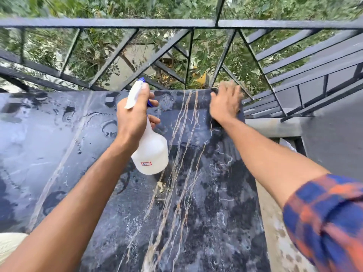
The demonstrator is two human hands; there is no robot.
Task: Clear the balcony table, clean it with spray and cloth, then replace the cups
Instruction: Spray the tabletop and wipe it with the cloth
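The dark marble table (pixel 206 203) with pale veins fills the lower view; its left part is wet and streaked. My left hand (pixel 133 116) grips the neck of a white spray bottle (pixel 151 154) with a blue nozzle, held above the table's middle, a finger on the trigger. At the table's far right corner my right hand (pixel 225 103) lies flat, fingers spread, pressing a dark cloth (pixel 215 91). The hand is blurred and covers nearly all of the cloth. No cups are in view.
A dark metal railing (pixel 117 23) runs along the far edge of the table, with foliage beyond it. To the right is a grey wall (pixel 334 138) and a narrow strip of balcony floor (pixel 282 242).
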